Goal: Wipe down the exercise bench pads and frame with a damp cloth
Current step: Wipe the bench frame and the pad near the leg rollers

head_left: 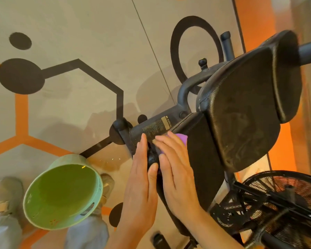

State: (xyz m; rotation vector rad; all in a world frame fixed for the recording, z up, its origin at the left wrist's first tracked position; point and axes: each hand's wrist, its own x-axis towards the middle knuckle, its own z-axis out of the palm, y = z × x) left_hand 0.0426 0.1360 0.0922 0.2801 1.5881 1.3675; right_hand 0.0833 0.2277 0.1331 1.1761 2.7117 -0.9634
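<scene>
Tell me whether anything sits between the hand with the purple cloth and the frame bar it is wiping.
Nothing visible does. The right hand presses the purple cloth flat against the frame bar beside the seat pad. The left hand rests open on the bar's other side, clear of the cloth's path toward the warning label.

The bench frame (151, 128) runs from the picture's middle up and to the right, where the pads (241, 112) sit on it. Both hands lie on the frame's lower end, beside the near pad's edge: the left hand (140, 180) on the frame's left side, the right hand (176, 169) just right of it, flat on a cloth (181, 138) that shows beyond its fingertips. A bucket (61, 191) stands on the floor (79, 33) left of the hands, near the person's shoes. A fan (276, 200) stands by the lower right corner, right of the bench.
</scene>
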